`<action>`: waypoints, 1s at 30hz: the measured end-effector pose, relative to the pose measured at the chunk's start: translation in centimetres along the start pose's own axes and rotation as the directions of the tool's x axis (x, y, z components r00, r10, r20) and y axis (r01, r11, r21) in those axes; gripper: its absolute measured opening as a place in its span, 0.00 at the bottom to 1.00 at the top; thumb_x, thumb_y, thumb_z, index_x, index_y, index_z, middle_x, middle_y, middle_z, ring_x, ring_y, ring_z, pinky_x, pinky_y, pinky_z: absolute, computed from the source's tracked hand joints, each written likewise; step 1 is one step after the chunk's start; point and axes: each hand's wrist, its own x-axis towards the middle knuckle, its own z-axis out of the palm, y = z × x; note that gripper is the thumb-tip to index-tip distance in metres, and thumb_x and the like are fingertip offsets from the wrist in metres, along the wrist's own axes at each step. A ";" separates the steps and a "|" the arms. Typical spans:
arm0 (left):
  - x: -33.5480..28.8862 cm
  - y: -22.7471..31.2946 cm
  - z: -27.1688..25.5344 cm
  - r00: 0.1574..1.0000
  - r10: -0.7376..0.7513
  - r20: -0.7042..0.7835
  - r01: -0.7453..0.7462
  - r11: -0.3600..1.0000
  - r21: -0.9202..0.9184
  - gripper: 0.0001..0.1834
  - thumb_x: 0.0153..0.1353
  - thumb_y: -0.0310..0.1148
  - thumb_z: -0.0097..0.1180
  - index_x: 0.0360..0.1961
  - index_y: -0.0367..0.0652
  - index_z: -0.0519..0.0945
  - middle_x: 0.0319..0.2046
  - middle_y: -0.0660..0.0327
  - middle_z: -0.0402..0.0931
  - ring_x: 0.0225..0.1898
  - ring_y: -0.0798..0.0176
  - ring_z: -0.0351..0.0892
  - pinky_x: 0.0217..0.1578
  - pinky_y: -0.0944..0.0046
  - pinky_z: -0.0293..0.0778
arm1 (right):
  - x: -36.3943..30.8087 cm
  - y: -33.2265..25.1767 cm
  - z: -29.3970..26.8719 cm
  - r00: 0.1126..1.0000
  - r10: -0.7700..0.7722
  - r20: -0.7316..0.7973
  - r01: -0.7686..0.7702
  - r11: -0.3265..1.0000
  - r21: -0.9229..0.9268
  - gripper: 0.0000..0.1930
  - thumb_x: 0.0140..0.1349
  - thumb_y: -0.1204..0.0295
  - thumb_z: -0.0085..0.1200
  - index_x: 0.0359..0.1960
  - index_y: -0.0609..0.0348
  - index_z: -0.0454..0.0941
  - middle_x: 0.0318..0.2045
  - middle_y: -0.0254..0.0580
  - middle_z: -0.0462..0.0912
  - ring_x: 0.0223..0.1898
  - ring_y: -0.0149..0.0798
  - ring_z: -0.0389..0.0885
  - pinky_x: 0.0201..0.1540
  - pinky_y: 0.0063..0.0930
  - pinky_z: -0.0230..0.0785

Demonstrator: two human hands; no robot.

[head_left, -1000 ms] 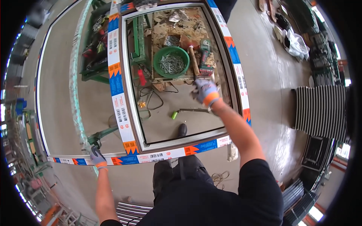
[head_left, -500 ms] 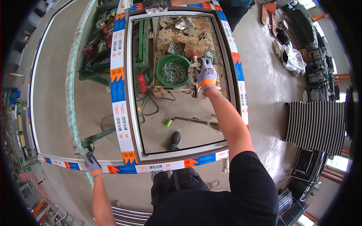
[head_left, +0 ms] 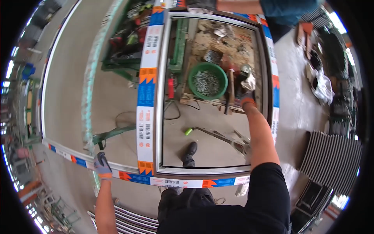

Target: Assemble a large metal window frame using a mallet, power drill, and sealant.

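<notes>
A large window frame [head_left: 146, 89], its profiles wrapped in white, blue and orange protective film, lies across my view. My left hand [head_left: 103, 165], in a grey glove with an orange cuff, is closed over its near rail at the left. My right arm reaches through the right-hand opening to the workbench [head_left: 202, 37] below. There my right hand [head_left: 247, 96], partly hidden in shadow, is closed on a crumpled whitish rag [head_left: 248, 82]. Left of it lies a tool with a wooden handle [head_left: 231, 84], and beyond that a green basin [head_left: 224, 87] of screws or nails.
Another person's gloved hand [head_left: 200, 5] rests at the far rail. A green tool cart [head_left: 120, 62] stands beyond the left opening. Under the frame are a green stand arm [head_left: 117, 133] and a cable [head_left: 175, 115]. Stacked profiles [head_left: 331, 160] stand at the right.
My right hand has moved right with the rag, from beside the basin to the bench's right side, uncovering the wooden-handled tool. The view has shifted; my left hand stays on the near rail.
</notes>
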 end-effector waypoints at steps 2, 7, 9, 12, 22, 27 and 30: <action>-0.6 0.0 -5.4 0.996 -0.092 -0.015 0.093 0.987 0.131 0.10 0.65 0.28 0.47 0.42 0.41 0.79 0.39 0.51 0.79 0.43 0.47 0.77 0.48 0.54 0.71 | -3.1 10.5 2.0 0.990 0.126 -0.058 0.043 0.118 0.992 0.17 0.68 0.65 0.41 0.51 0.55 0.78 0.43 0.47 0.82 0.44 0.44 0.79 0.51 0.40 0.68; -1.7 -0.9 -7.1 0.997 -0.027 -0.079 0.046 0.968 0.248 0.10 0.65 0.31 0.50 0.45 0.41 0.78 0.43 0.50 0.78 0.48 0.43 0.75 0.51 0.49 0.69 | -8.1 18.7 17.9 0.968 0.231 0.092 0.220 -0.969 0.115 0.14 0.61 0.63 0.51 0.44 0.54 0.80 0.42 0.50 0.82 0.47 0.51 0.79 0.50 0.46 0.68; -1.4 0.8 -7.1 0.997 -0.080 -0.022 0.083 0.976 0.199 0.11 0.65 0.31 0.50 0.46 0.42 0.78 0.44 0.50 0.78 0.48 0.42 0.74 0.52 0.49 0.68 | -11.0 21.0 20.9 0.955 0.270 0.126 0.277 -0.960 -0.045 0.18 0.58 0.58 0.56 0.44 0.56 0.78 0.44 0.50 0.80 0.49 0.51 0.77 0.51 0.47 0.67; -1.9 -0.1 -6.1 0.990 -0.016 -0.143 0.057 0.956 0.286 0.11 0.64 0.31 0.50 0.46 0.41 0.78 0.44 0.50 0.78 0.49 0.43 0.74 0.52 0.49 0.68 | -16.4 25.5 25.1 0.933 0.326 0.149 0.352 -0.912 -0.210 0.19 0.58 0.56 0.56 0.44 0.56 0.76 0.46 0.49 0.77 0.52 0.51 0.74 0.53 0.46 0.66; -2.2 -1.1 -7.0 0.999 0.017 -0.047 -0.001 0.952 0.307 0.16 0.64 0.33 0.54 0.51 0.38 0.76 0.50 0.47 0.77 0.53 0.43 0.74 0.54 0.49 0.69 | -36.7 31.7 28.5 0.917 0.363 0.165 0.370 -0.623 -0.689 0.15 0.56 0.66 0.60 0.44 0.56 0.78 0.42 0.48 0.81 0.47 0.53 0.77 0.52 0.42 0.69; 7.5 -1.1 -2.4 0.726 -0.314 0.612 0.687 0.278 -0.671 0.12 0.65 0.37 0.58 0.38 0.38 0.81 0.30 0.57 0.82 0.30 0.60 0.82 0.31 0.63 0.77 | -45.0 32.7 31.6 0.994 0.010 0.106 0.089 -0.625 -0.776 0.13 0.56 0.69 0.60 0.42 0.57 0.80 0.40 0.47 0.82 0.44 0.52 0.79 0.49 0.42 0.70; 19.1 -1.8 6.3 0.899 -0.184 0.398 0.428 0.561 -0.708 0.15 0.68 0.41 0.53 0.39 0.38 0.81 0.26 0.60 0.81 0.25 0.66 0.80 0.25 0.66 0.76 | -47.4 36.0 31.4 0.983 -0.168 0.069 -0.043 -0.585 -0.810 0.12 0.56 0.70 0.60 0.42 0.58 0.79 0.39 0.47 0.82 0.43 0.51 0.79 0.48 0.41 0.70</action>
